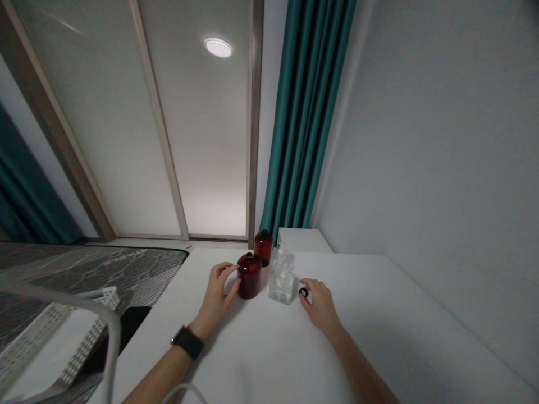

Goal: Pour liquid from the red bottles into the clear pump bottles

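Observation:
A dark red, translucent bottle (249,279) with a narrow uncapped-looking neck stands upright on the white table. My left hand (219,289), with a black watch on its wrist, is at the bottle's left side; thumb and forefinger are apart, their tips at or touching its wall. Between the thumb and fingers of my right hand (319,303) is a small black bottle cap (303,292), held low over the tabletop. Clear bottles or containers (282,285) stand between my hands, their exact shape blurred. Behind them is another red bottle (263,251) with a dark top.
The white table (261,348) meets a pale wall on the right. A white box-like surface (303,238) stands beyond its far edge. On the lower left are a white perforated basket (63,336) and a curved pale tube (110,336). Teal curtains (309,112) hang behind.

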The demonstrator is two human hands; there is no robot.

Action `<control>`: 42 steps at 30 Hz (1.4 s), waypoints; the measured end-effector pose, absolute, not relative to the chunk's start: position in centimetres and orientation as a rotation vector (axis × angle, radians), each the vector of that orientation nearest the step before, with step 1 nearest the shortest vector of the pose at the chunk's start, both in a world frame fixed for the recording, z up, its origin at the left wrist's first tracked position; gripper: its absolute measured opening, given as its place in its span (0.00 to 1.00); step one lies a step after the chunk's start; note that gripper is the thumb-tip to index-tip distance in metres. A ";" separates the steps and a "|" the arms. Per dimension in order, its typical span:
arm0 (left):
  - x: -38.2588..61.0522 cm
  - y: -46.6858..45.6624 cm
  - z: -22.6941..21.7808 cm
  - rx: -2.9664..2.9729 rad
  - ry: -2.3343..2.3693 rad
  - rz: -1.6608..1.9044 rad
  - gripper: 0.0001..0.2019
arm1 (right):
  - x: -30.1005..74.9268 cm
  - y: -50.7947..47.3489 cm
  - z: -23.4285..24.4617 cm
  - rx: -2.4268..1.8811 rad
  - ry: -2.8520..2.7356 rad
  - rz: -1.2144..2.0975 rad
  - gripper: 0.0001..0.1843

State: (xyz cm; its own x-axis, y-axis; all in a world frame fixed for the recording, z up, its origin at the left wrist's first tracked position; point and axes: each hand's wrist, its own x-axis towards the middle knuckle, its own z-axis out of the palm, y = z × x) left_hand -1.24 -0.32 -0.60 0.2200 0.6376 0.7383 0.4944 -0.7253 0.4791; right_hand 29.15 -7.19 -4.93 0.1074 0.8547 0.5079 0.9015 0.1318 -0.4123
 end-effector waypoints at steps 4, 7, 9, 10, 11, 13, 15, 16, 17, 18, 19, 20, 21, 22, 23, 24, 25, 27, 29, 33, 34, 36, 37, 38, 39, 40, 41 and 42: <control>-1.2 -0.3 -0.7 2.396 1.088 1.507 0.16 | 29.1 -7.3 -4.8 -1.722 -1.733 -0.088 0.17; -1.1 -0.4 -0.7 2.420 1.079 1.510 0.16 | 29.1 -7.2 -5.0 -1.725 -1.724 -0.074 0.18; -1.0 -0.5 -0.7 2.433 1.083 1.530 0.17 | 29.2 -7.2 -5.1 -1.718 -1.712 -0.060 0.20; -1.0 -0.5 -0.7 2.447 1.092 1.546 0.18 | 29.3 -7.1 -5.2 -1.711 -1.704 -0.054 0.21; -0.9 -0.6 -0.7 2.471 1.104 1.560 0.18 | 29.3 -7.1 -5.2 -1.702 -1.696 -0.050 0.22; -0.8 -0.9 -0.7 2.551 1.129 1.567 0.17 | 29.3 -7.1 -5.1 -1.677 -1.678 -0.049 0.23; -0.6 -1.3 -0.5 2.656 1.112 1.558 0.14 | 29.2 -7.2 -4.7 -1.636 -1.669 -0.049 0.24; -0.5 -1.6 -0.3 2.706 1.089 1.545 0.13 | 29.0 -7.2 -4.5 -1.611 -1.670 -0.048 0.25; -0.4 -1.9 -0.1 2.749 1.061 1.531 0.12 | 28.7 -7.3 -4.2 -1.586 -1.675 -0.046 0.26; -0.2 -2.1 0.1 2.781 1.039 1.514 0.12 | 28.3 -7.5 -3.9 -1.563 -1.680 -0.045 0.27; -0.1 -2.3 0.3 2.805 1.027 1.498 0.13 | 27.9 -7.5 -3.7 -1.544 -1.683 -0.042 0.28; 0.1 -2.5 0.5 2.823 1.017 1.487 0.13 | 27.4 -7.6 -3.5 -1.528 -1.682 -0.037 0.29; 0.1 -2.7 0.6 2.837 1.008 1.483 0.14 | 26.9 -7.6 -3.3 -1.516 -1.679 -0.025 0.32; 0.2 -2.8 0.8 2.848 0.992 1.484 0.15 | 26.4 -7.6 -3.2 -1.504 -1.670 -0.004 0.35; 0.2 -2.8 0.8 2.855 0.972 1.485 0.15 | 26.0 -7.5 -3.1 -1.497 -1.665 0.020 0.38; 0.3 -2.8 0.8 2.858 0.954 1.482 0.16 | 25.6 -7.3 -3.1 -1.494 -1.660 0.047 0.41; 0.3 -2.7 0.8 2.858 0.945 1.476 0.16 | 25.4 -7.2 -3.1 -1.494 -1.658 0.075 0.42; 0.2 -2.6 0.7 2.857 0.956 1.461 0.16 | 25.2 -6.8 -3.1 -1.510 -1.649 0.133 0.43; 0.2 -2.5 0.6 2.864 0.979 1.452 0.15 | 25.1 -6.6 -3.0 -1.526 -1.628 0.200 0.44; 0.3 -2.8 0.8 2.872 0.982 1.438 0.14 | 24.9 -7.1 -2.8 -1.495 -1.592 0.328 0.44; 0.3 -3.0 0.9 2.866 0.968 1.444 0.14 | 24.8 -7.3 -2.8 -1.469 -1.594 0.356 0.45; 0.5 -3.4 1.2 2.836 0.926 1.466 0.15 | 24.5 -7.9 -2.8 -1.409 -1.610 0.417 0.45; 0.6 -3.6 1.2 2.814 0.896 1.477 0.16 | 24.3 -8.2 -2.9 -1.382 -1.621 0.452 0.46; 0.8 -3.9 1.3 2.789 0.868 1.477 0.17 | 24.0 -8.5 -2.9 -1.360 -1.633 0.489 0.46; 0.9 -4.1 1.3 2.763 0.839 1.467 0.18 | 23.8 -8.8 -2.9 -1.343 -1.646 0.530 0.46; 1.0 -4.4 1.4 2.735 0.811 1.449 0.19 | 23.5 -9.2 -2.8 -1.329 -1.656 0.574 0.46; 1.1 -4.6 1.4 2.708 0.783 1.425 0.20 | 23.3 -9.5 -2.7 -1.320 -1.664 0.620 0.47; 1.3 -4.9 1.4 2.682 0.756 1.399 0.21 | 23.0 -9.8 -2.5 -1.313 -1.667 0.669 0.48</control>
State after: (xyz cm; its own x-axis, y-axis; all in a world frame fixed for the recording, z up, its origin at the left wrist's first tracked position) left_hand 1.25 -4.87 1.44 0.4798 0.4279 0.7660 0.4064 -0.8821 0.2382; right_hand 23.00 -9.80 -2.54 -0.0489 0.9497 0.3092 0.4725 0.2947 -0.8306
